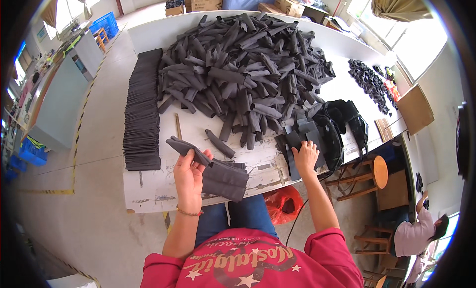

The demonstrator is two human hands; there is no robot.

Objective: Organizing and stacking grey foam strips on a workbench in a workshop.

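Observation:
My left hand (190, 175) grips a stack of dark grey fabric pieces (218, 175), with one piece sticking out up and to the left above the table's front edge. My right hand (305, 156) rests palm down on a small pile of flat dark grey pieces (297, 139) at the table's front right, fingers spread. A big heap of rolled dark grey fabric pieces (248, 65) covers the middle of the white table (153, 189). One loose rolled piece (220, 144) lies between my hands.
A long neat row of stacked flat dark pieces (143, 109) runs along the table's left side. Black straps and cables (342, 124) lie right of my right hand. A wooden stool (369, 176), a red bag (283, 203) and a seated person (416, 233) are at right.

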